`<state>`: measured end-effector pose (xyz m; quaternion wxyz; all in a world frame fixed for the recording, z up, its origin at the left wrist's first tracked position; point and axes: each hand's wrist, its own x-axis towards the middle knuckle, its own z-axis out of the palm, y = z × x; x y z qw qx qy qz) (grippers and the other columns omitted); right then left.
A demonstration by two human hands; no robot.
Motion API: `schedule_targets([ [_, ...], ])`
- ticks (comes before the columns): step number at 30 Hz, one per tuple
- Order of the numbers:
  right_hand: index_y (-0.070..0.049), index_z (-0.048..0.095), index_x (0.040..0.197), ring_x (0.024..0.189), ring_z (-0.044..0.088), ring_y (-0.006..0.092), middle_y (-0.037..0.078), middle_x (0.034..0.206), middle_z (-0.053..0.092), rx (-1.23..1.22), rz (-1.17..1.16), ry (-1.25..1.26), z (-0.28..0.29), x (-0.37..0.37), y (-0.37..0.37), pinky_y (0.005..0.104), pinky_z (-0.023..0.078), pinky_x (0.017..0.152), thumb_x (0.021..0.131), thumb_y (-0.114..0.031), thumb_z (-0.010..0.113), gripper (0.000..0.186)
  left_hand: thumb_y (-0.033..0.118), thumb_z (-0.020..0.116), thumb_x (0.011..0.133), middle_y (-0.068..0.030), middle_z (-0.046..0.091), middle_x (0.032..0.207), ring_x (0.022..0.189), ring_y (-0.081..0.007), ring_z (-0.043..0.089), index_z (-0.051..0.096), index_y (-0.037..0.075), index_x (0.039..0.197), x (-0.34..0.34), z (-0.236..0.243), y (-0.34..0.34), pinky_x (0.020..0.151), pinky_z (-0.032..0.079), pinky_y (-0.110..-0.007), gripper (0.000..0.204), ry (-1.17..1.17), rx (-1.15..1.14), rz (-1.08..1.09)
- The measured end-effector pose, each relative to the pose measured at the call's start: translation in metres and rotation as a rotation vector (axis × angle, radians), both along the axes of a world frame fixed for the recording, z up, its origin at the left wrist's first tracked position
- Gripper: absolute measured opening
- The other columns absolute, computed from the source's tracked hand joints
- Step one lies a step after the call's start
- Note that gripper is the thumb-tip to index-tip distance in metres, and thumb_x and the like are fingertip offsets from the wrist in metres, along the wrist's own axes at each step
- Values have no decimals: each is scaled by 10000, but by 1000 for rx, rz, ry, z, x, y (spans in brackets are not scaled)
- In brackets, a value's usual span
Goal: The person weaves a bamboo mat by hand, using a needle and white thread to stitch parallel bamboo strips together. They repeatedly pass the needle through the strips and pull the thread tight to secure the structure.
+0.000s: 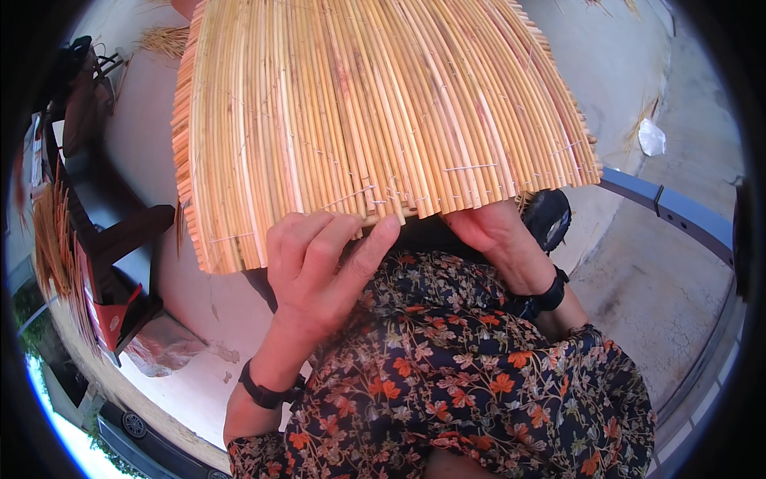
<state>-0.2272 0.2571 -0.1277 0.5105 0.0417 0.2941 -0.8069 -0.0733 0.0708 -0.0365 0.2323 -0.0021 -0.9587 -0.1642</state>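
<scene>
Dozens of slender, straw-coloured stalks (pixel 275 128) form one broad, flat mat (pixel 415 96), spreading ahead of the bare left hand (pixel 315 259), whose grip pinches its near edge between thumb and fingers. Short white thread stitches (pixel 471 167), ahead and right of that grip, suggest most binding is done. The bare right hand (pixel 491 227) reaches underneath; I cannot tell its grip, nor how much remains.

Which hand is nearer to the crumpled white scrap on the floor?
Right. The right hand is partly under the tan stick mat's near edge, left of the scrap; the left hand touches that edge, farther left.
</scene>
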Motion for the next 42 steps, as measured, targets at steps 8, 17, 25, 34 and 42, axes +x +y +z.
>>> schedule_targets([
  [8, -55, 514, 1446, 1276, 590, 245, 91, 1423, 595, 49, -29, 60, -3, 2, -3, 470, 485, 1102, 1019, -344, 619, 526, 110, 712, 764, -27, 660, 1103, 1073, -237, 638, 766, 146, 1150, -10, 8, 6, 909, 481, -409, 391, -25, 34, 29],
  [17, -56, 544, 1411, 1253, 607, 245, 98, 1381, 621, 98, -77, -50, 9, 10, -13, 462, 503, 1079, 1037, -335, 589, 469, 126, 637, 881, -28, 680, 1314, 1287, -272, 599, 725, 140, 1252, -24, 8, -5, 1153, 387, -524, 382, -196, 42, -156],
  [25, -25, 584, 1305, 1113, 626, 192, 67, 1262, 649, -32, -69, 12, 14, 15, -18, 382, 541, 971, 1013, -159, 649, 328, 109, 658, 787, -61, 615, 1077, 1121, -253, 623, 724, 120, 1259, -43, 21, 6, 1143, 388, -553, 476, -215, -4, -168],
  [34, -41, 561, 1358, 1186, 624, 197, 82, 1309, 635, -18, -118, 47, -12, 17, -18, 388, 537, 1038, 1016, -202, 645, 388, 103, 641, 823, -80, 625, 1145, 1239, -284, 598, 707, 111, 1263, -43, 6, 3, 1166, 370, -554, 444, -185, 31, -169],
  [42, -48, 540, 1355, 1195, 596, 174, 63, 1314, 609, 58, -137, 119, -22, 26, -10, 359, 514, 1032, 1028, -123, 616, 344, 112, 625, 856, -98, 622, 1338, 1381, -287, 530, 671, 63, 1113, -42, 14, 9, 1204, 323, -576, 266, -266, -10, -171],
])
